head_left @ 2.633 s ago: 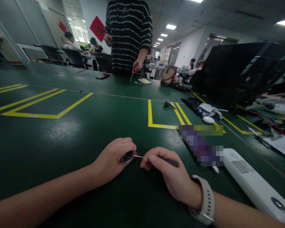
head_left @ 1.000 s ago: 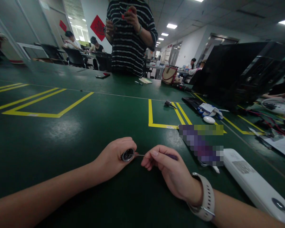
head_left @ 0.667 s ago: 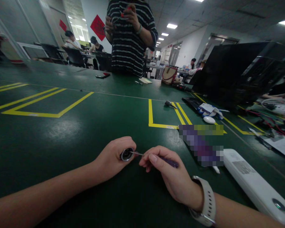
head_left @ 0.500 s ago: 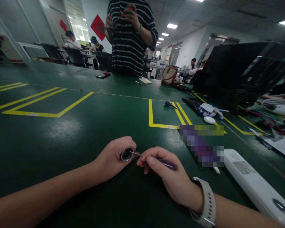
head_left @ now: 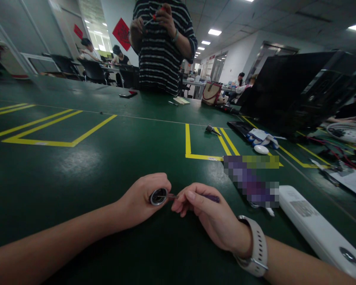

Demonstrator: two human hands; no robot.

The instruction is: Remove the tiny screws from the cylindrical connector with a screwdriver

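Wrapped in a fist, my left hand [head_left: 146, 194] holds a round metal-rimmed cylinder [head_left: 158, 203] with its open, dark end facing me. The rest of the cylinder is hidden in the fingers. My right hand [head_left: 204, 206] pinches a slim screwdriver [head_left: 211, 198] with a purple handle, its thin shaft pointing left. The shaft crosses the cylinder's rim and its tip shows inside the opening. What the tip touches in there is too small to tell. Both hands are above the green tabletop [head_left: 77, 166].
To the right lie a pixelated purple object [head_left: 252, 184], a long white device [head_left: 317, 225], a white oval piece [head_left: 261, 149], a glove [head_left: 262, 138] and a small dark metal connector [head_left: 213, 130]. A large black case [head_left: 287, 87] stands behind them. A person in a striped shirt [head_left: 160, 47] stands opposite.
My right hand has rolled slightly and the screwdriver has turned, its shaft now lying more level across the opening. My left hand has dipped slightly. The person opposite has shifted their hands.
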